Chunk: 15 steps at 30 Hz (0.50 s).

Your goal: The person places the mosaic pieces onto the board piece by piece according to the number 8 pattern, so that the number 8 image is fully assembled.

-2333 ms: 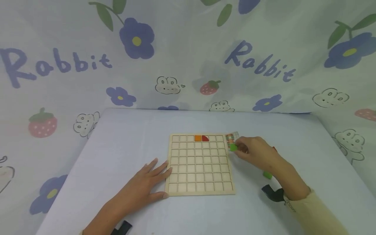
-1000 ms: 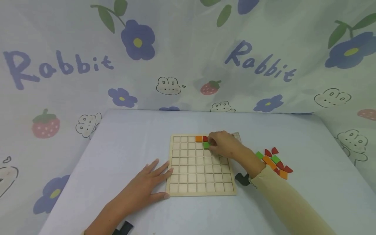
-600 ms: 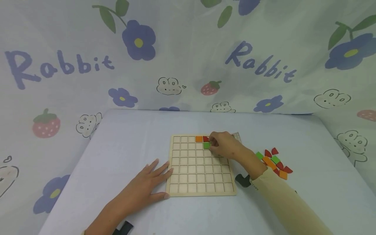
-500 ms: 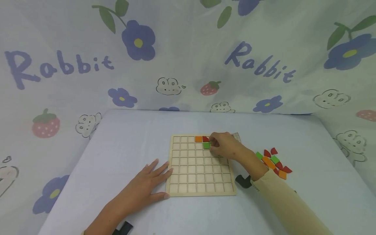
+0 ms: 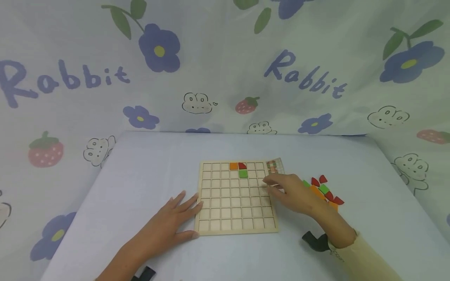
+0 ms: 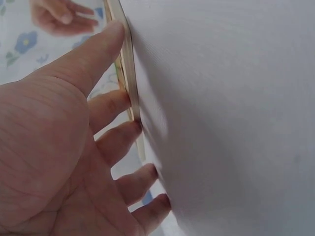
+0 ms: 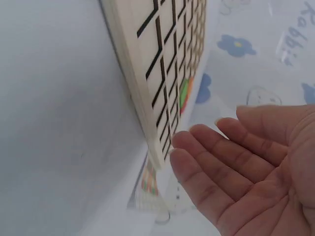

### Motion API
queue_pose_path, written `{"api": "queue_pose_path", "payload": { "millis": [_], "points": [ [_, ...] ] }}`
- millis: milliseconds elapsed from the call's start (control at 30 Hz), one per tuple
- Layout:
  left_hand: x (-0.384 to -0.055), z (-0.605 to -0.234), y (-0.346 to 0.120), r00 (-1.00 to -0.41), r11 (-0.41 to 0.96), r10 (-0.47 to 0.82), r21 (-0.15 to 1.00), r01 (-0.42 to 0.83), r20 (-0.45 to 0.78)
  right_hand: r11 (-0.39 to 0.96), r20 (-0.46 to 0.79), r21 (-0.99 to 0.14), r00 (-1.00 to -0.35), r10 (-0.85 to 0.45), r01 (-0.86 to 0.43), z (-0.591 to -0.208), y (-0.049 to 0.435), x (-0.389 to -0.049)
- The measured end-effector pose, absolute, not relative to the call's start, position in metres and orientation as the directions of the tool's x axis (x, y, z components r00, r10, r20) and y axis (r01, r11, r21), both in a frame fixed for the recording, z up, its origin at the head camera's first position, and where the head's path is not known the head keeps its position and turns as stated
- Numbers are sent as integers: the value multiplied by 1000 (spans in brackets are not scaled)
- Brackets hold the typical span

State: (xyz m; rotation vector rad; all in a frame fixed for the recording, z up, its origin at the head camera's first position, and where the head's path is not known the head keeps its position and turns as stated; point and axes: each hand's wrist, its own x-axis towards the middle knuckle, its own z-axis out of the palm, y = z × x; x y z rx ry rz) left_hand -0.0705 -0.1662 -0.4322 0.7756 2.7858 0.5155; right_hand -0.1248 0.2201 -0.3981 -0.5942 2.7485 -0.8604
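Observation:
A square wooden grid board [image 5: 236,233] lies flat on the table. In its back row sit an orange square tile [image 5: 233,166] and a red quarter-round tile [image 5: 242,166]; a green square tile [image 5: 243,173] fills the cell in front of the red one. My left hand [image 5: 168,223] rests spread at the board's left side, and in the left wrist view its fingertips touch the board edge [image 6: 129,64]. Over the board's right edge hovers my right hand [image 5: 293,193], fingers relaxed and holding nothing, as the right wrist view also shows with its bare palm [image 7: 246,182].
Loose tiles lie in a cluster right of the board, among them a red quarter-round piece [image 5: 323,179] and a green square [image 5: 324,189], partly behind my right arm. A patterned card [image 5: 275,166] lies by the board's back right corner. A printed cloth [image 5: 218,70] hangs behind the table.
My right hand carried a green tile from near the card to the second row, let it go there, and has drawn back right toward the board's edge. My left hand has stayed put.

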Motion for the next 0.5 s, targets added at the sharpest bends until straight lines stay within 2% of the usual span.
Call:
{"api": "queue_pose_path", "payload": {
  "millis": [233,500],
  "points": [
    [-71,-431,-165,-844,805,524,390,448,-113,779,-23,-562,-936,-351,-278,-391,273,-96],
    [-70,-430,-165,-840,801,529,395,450,-116,890,-131,-450,-980,-151,-77,-393,319,-74]
  ]
}}
